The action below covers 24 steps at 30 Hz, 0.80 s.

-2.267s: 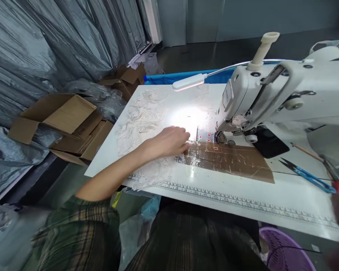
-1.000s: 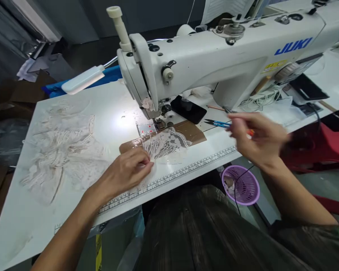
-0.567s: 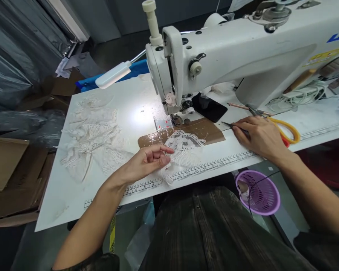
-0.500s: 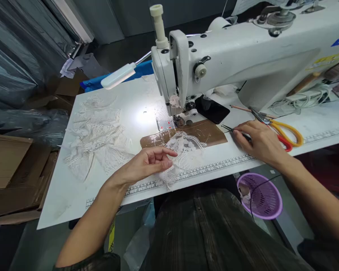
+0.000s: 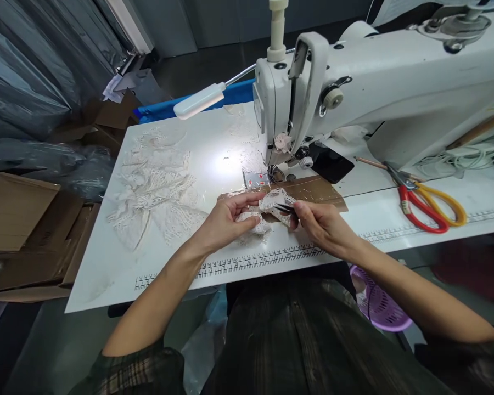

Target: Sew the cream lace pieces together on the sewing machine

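Note:
My left hand [image 5: 235, 215] pinches a small piece of white lace [image 5: 276, 198] between thumb and fingers, lifted just over the brown plate [image 5: 313, 192] in front of the needle. My right hand [image 5: 323, 224] is closed around dark tweezers [image 5: 285, 208], whose two slim points touch or lie just over the lace. Part of the lace is bunched below my left fingers, and the grip itself is partly hidden. The sewing machine's presser foot [image 5: 274, 173] stands just behind the lace, apart from both hands.
Gathered white lace [image 5: 152, 192] lies on the table's left side. Right of the machine are red-and-orange-handled scissors [image 5: 428, 206], a pencil [image 5: 370, 162] and a black phone [image 5: 331, 163]. A printed ruler [image 5: 247, 266] runs along the front edge. A purple basket [image 5: 385, 307] sits below.
My right hand has come left from beside the scissors, bringing the tweezers to the lace. My left hand has taken hold of the lace and raised it. The view has shifted slightly.

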{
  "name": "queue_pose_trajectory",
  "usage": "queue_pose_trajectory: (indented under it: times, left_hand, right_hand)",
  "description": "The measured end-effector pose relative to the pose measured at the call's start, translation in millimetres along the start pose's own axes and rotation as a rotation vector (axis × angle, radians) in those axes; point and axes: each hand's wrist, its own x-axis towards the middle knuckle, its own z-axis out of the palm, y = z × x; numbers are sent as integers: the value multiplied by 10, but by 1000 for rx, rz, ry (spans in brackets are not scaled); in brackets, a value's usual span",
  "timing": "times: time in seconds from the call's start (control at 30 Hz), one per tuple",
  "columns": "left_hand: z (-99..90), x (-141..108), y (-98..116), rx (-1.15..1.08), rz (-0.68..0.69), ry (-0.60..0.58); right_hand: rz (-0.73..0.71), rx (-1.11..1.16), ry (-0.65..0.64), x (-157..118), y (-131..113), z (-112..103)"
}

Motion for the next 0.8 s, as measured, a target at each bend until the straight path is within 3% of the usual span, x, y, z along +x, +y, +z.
queue_pose_trajectory:
  times: [0.23, 0.43, 0.8]
  left_hand:
    - [4, 1, -47, 50, 59, 14]
    - [-5, -2, -69, 60, 74, 24]
    - [-31, 22, -162, 20, 83, -22]
  right_hand:
    - [-13, -252, 16, 118, 20, 199]
    - [-22, -276, 5, 178, -22, 266]
    - [-42, -272, 119, 153, -34, 366]
